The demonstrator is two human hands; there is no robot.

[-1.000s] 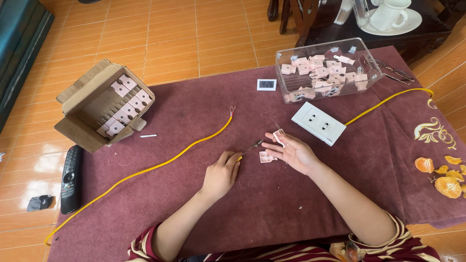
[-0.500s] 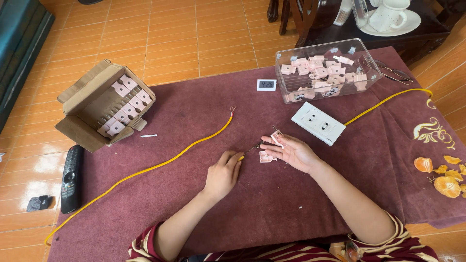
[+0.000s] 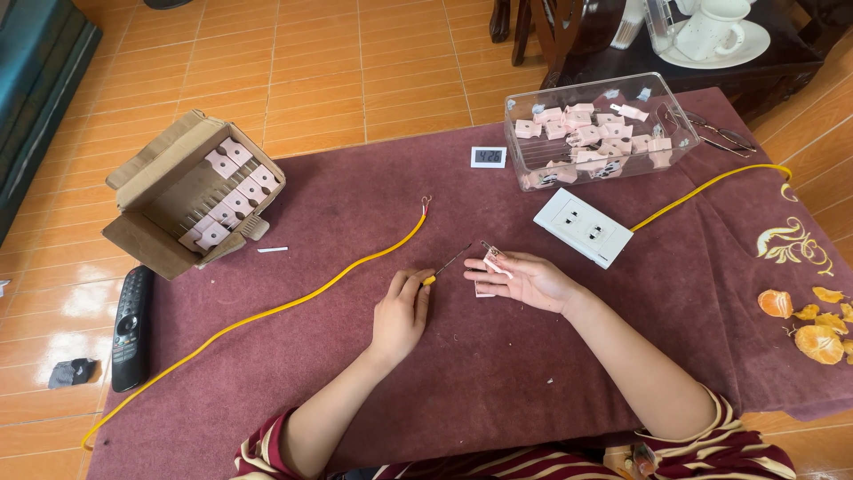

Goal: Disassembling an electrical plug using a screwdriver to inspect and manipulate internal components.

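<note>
On the counter (image 3: 293,204): maroon cloth under both hands.
Left hand (image 3: 402,313): closed around a small screwdriver (image 3: 447,264), tip aimed toward the right hand's part, likely to work it.
Right hand (image 3: 526,280): fingers pinching 1 small pink part (image 3: 490,263), seemingly steadying it for the tip.
Beyond the right hand: white socket plate (image 3: 583,227), clear bin (image 3: 601,130) of pink parts.
Far from the left hand: cardboard box (image 3: 191,191), yellow cable (image 3: 293,298).
</note>
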